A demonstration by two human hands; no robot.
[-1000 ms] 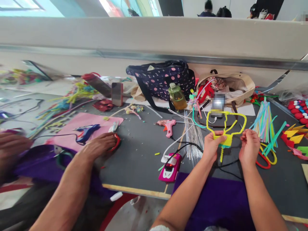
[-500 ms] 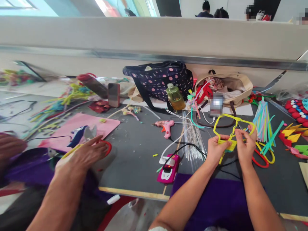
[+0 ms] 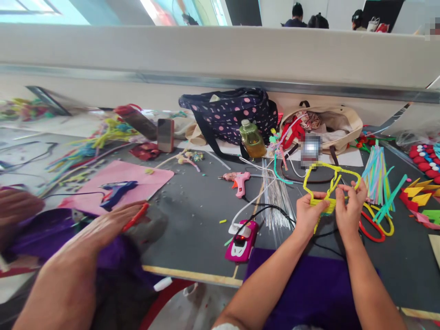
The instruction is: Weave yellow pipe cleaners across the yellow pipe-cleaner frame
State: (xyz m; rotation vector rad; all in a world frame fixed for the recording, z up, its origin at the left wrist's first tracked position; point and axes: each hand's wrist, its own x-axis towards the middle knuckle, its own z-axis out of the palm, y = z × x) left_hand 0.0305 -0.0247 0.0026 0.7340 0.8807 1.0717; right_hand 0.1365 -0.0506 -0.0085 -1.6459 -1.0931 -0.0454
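Note:
My left hand pinches the lower left part of a yellow pipe-cleaner frame, where yellow strands lie side by side in a small panel. My right hand is closed on the frame's right side, thumb and fingertips together. The frame is a loop with twisted strands running down its middle, held above the dark table. Scissors with red and yellow handles lie just right of my right hand. A bundle of pastel pipe cleaners is behind them.
At left, a neighbour's hand holds red-handled scissors near a blue glue gun on pink paper. Centre: pink glue gun, magenta device, silvery strands, cables. Behind stand a bottle, dark bag and beige bag.
The neighbour's hand with the scissors has moved left and down, uncovering the blue glue gun. My hands keep their grip on the yellow frame, whose middle strands have shifted slightly.

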